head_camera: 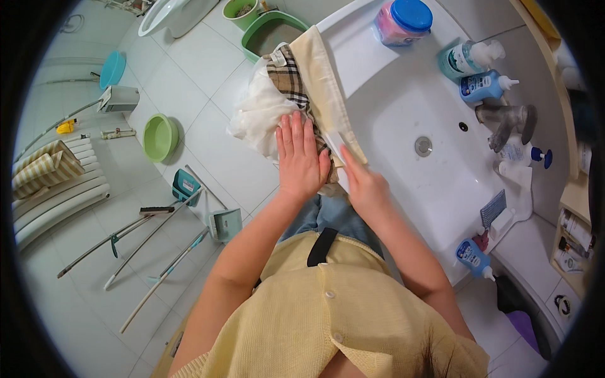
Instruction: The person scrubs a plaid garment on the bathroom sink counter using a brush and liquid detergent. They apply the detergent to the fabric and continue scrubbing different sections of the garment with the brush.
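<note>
Draped over the near edge of the washbasin [378,108] is a garment, with a cream fabric strip [321,80], a beige plaid part [286,78] bearing a label, and a sheer white part [257,113] hanging over the side. My left hand [302,158] lies flat on it, fingers slightly spread, pressing near the plaid. In my right hand [366,189] is a slim white tool [335,141], held against the cream strip. Its working face is hidden, so its exact kind cannot be told. The right hand looks slightly blurred.
Along the basin's far side stand a blue-lidded tub [404,21], a pump bottle [468,59], a blue squeeze bottle [484,86] and a faucet [508,120]. Another blue bottle [474,259] lies near a scrub brush [494,208]. Green basins [160,137] and dustpans [225,225] are left.
</note>
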### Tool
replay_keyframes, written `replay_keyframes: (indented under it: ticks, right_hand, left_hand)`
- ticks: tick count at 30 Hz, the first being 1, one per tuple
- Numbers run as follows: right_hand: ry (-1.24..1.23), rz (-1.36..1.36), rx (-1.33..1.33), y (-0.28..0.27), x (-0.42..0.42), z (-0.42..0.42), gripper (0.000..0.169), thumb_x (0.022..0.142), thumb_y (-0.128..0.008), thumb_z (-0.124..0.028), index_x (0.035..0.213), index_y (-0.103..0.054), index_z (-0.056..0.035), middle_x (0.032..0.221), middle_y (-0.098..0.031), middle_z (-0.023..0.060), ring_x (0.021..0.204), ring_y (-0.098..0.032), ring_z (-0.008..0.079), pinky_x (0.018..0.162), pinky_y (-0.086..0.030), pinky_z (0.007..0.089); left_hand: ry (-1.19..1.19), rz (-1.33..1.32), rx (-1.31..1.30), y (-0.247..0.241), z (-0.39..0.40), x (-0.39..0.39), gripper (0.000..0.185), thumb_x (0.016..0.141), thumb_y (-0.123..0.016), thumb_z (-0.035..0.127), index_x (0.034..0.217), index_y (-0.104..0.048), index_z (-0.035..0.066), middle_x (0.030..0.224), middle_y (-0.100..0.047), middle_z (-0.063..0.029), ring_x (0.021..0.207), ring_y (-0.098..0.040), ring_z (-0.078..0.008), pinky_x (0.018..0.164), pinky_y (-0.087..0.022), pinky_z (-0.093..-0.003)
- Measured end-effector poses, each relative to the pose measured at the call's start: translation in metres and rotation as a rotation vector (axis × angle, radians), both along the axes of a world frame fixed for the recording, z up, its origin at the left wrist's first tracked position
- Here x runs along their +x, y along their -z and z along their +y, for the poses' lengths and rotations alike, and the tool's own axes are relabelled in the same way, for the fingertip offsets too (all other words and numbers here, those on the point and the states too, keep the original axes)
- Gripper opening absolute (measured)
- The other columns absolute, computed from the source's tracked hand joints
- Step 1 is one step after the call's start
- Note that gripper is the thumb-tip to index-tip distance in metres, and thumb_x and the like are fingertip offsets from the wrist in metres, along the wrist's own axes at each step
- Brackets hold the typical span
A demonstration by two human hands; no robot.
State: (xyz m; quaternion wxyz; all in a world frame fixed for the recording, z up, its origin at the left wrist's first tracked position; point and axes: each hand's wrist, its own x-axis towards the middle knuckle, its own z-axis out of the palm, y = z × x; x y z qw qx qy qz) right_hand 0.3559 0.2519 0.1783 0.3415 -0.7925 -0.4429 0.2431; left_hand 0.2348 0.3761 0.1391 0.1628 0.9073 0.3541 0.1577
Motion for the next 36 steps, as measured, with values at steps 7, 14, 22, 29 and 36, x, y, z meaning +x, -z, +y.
replay_keyframes:
  ticks: [7,14,22,29,36]
  right_hand:
    - [-0.075,-0.098,-0.013,-0.005,0.01,-0.002,0.039,0.098,-0.058,-0.014,0.136,-0.062,-0.0149,0.077,-0.07,0.0191,0.07,-0.07,0.0389,0.061,-0.055,0.049]
    - [-0.097,-0.15,-0.006,0.009,0.014,0.021,0.043,0.096,-0.056,-0.011,0.139,-0.06,-0.0167,0.079,-0.071,0.0169,0.07,-0.07,0.0389,0.06,-0.056,0.0487]
    - [-0.001,-0.046,-0.047,-0.035,0.047,-0.025,0.041,0.098,-0.061,-0.014,0.139,-0.062,-0.0154,0.078,-0.069,0.0191,0.069,-0.067,0.0393,0.061,-0.053,0.0465]
    - [-0.044,-0.095,0.029,0.008,0.023,-0.041,0.041,0.099,-0.059,-0.014,0.14,-0.061,-0.0162,0.08,-0.07,0.0179,0.069,-0.068,0.0385,0.062,-0.054,0.0477]
    - [-0.056,-0.172,-0.154,-0.002,0.03,-0.03,0.047,0.097,-0.059,-0.013,0.144,-0.056,-0.0183,0.07,-0.067,0.015,0.064,-0.068,0.0354,0.059,-0.055,0.0455]
  left_hand:
    - [0.0,0.003,0.007,0.004,-0.002,-0.001,0.071,0.09,-0.053,0.026,0.148,-0.033,-0.01,0.161,-0.023,-0.0309,0.151,-0.012,-0.0535,0.123,-0.01,-0.0617]
    - [0.008,0.021,0.021,0.006,-0.001,-0.003,0.071,0.092,-0.053,0.027,0.149,-0.034,-0.01,0.162,-0.023,-0.0302,0.151,-0.013,-0.0531,0.123,-0.01,-0.0613]
    - [-0.021,0.012,0.004,0.001,-0.003,0.0,0.072,0.091,-0.058,0.027,0.152,-0.034,-0.004,0.163,-0.024,-0.0261,0.152,-0.016,-0.0505,0.123,-0.012,-0.0601]
    - [0.366,0.006,-0.076,-0.017,-0.029,-0.003,0.05,0.088,-0.065,0.022,0.132,-0.058,0.0,0.146,-0.051,-0.0159,0.143,-0.041,-0.0366,0.121,-0.025,-0.0542]
    - [0.37,-0.025,0.019,-0.013,-0.031,0.006,0.047,0.083,-0.065,0.021,0.128,-0.061,0.007,0.141,-0.053,-0.0165,0.131,-0.048,-0.0356,0.117,-0.031,-0.0536]
